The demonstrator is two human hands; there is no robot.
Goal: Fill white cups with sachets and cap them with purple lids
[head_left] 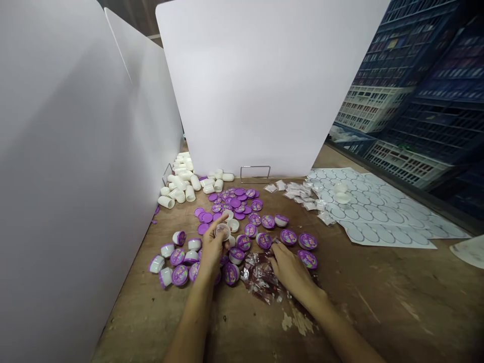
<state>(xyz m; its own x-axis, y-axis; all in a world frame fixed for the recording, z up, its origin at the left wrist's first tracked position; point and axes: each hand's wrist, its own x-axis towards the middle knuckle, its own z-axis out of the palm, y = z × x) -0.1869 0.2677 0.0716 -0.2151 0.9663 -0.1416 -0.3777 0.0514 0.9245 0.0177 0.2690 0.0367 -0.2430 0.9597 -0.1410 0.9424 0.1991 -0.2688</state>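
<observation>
Left hand point(214, 245): grip closed round a small, round, translucent plastic cup point(222, 231), mouth tipped up; index finger extended past it. The cup sits above the middle of the desk, just near of a few small white plastic cups point(233, 225).

Right hand point(288, 266): fingers bent, low at the right edge of a heap of clear, shiny packets with dark red-brown contents point(260, 277). Grip looks partly closed; cannot tell whether a packet is in it.

Step in hand, my reading: cup steadied on the left while the right picks among the packets. The next move would seem to call for a narrow pinch on one packet, freed from its neighbours, with the cup kept level.

Surface: brown wooden desk point(359, 287), scuffed and flaking at the near side. White tubs with printed purple lids point(180, 275) around both hands; flat purple discs point(235, 202) beyond; white plastic cylinders point(190, 193) piled far left. Far right, small white packets point(298, 193) beside white sheets printed with circles point(385, 237).

Room: tall white panels point(257, 91) at left and far side; stacked blue and white plastic crates point(408, 156) at right, dim.
</observation>
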